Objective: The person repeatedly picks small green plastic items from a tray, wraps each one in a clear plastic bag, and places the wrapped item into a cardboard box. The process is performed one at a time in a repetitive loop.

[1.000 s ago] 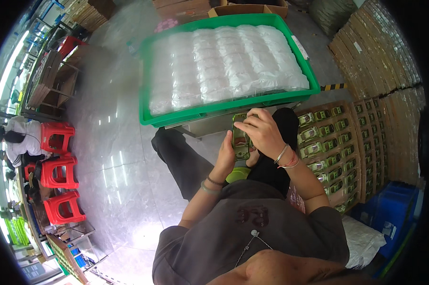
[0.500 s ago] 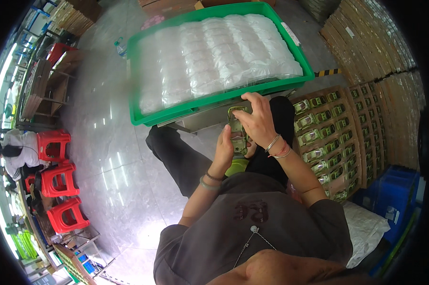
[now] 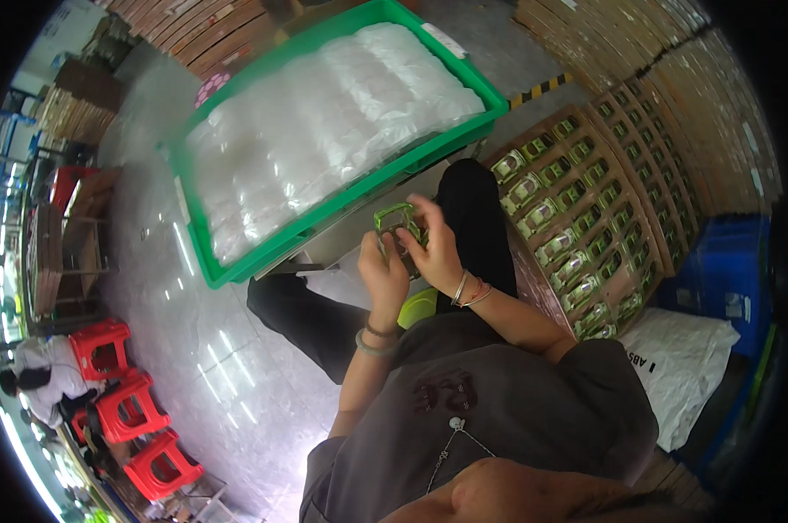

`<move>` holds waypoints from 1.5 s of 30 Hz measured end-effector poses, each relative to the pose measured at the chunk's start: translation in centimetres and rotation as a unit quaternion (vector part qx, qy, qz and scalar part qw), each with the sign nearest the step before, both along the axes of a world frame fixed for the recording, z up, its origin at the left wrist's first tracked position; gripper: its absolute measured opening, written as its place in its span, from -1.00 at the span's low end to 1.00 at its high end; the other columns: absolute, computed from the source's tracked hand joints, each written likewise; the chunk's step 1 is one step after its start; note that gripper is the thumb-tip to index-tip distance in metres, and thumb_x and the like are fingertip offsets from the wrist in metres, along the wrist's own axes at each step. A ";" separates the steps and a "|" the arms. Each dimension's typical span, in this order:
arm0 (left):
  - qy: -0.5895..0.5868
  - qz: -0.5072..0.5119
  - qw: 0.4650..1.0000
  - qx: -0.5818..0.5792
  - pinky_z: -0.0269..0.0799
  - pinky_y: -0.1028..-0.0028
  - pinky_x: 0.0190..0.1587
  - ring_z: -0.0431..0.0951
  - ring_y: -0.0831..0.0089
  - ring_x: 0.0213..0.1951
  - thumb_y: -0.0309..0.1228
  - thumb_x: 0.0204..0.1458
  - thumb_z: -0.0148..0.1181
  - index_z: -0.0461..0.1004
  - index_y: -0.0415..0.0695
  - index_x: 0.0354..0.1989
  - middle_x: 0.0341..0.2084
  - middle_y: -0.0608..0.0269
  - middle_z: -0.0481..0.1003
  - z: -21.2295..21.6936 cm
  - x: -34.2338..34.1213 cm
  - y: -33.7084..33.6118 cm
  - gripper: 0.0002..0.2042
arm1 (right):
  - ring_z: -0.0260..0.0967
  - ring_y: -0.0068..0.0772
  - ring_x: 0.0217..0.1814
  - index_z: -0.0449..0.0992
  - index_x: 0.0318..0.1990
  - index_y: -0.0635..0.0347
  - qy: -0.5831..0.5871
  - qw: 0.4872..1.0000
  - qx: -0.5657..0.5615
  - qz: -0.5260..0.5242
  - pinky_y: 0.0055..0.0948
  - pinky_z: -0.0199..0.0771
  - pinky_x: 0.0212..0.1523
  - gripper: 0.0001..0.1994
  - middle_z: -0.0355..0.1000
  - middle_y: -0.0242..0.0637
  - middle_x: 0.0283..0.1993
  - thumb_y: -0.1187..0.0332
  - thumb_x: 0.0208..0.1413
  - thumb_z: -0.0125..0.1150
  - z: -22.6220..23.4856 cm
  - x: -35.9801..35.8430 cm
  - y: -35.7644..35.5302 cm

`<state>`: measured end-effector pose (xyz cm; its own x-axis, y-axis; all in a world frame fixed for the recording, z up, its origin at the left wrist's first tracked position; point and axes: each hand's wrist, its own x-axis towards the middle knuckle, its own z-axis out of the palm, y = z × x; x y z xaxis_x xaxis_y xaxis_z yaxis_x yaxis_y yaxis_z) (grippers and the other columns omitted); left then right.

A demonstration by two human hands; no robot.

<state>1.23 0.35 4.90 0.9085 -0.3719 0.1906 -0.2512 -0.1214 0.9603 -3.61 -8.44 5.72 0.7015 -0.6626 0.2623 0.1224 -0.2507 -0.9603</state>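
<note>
In front of my lap I hold a green toy car body (image 3: 396, 214), which has window-like openings. My left hand (image 3: 384, 277) is closed around its near left side, thumb pressed on it. My right hand (image 3: 435, 247) grips the right side, with its thumb laid over the part and the index finger at the far end. Both hands hide much of the shell. To my right, a brown tray (image 3: 514, 234) carries rows of similar green car bodies (image 3: 565, 246).
Ahead stands a green bin (image 3: 317, 228) with rows of white plastic-wrapped bundles (image 3: 324, 113). A second tray (image 3: 648, 187), a blue crate (image 3: 723, 270) and a white sack (image 3: 683, 366) are at the right. Red stools (image 3: 132, 408) and a seated person (image 3: 45, 370) are at the left.
The view has turned, so the bin appears further left and more tilted. My right thumb has come down onto the car body, closer to my left hand. Both hands still hold it.
</note>
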 end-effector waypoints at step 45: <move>0.126 -0.153 0.974 0.112 0.43 0.53 -0.29 0.48 0.54 -0.33 -0.40 0.13 0.09 0.50 -0.27 -0.14 -0.30 0.21 0.53 -5.6 -2.2 1.6 -0.79 | 0.26 0.11 0.11 0.43 -0.01 0.16 0.542 0.701 -0.199 -0.417 -0.15 0.38 0.00 -0.53 0.11 0.10 0.22 0.47 -0.19 0.31 -19.9 -43.4 -29.8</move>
<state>-0.98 1.95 -0.72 0.7560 -0.6391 -0.1418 -0.0680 -0.2921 0.9540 -47.01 -38.23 -14.19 0.0437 -0.9869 0.1551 -0.9752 -0.0758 -0.2079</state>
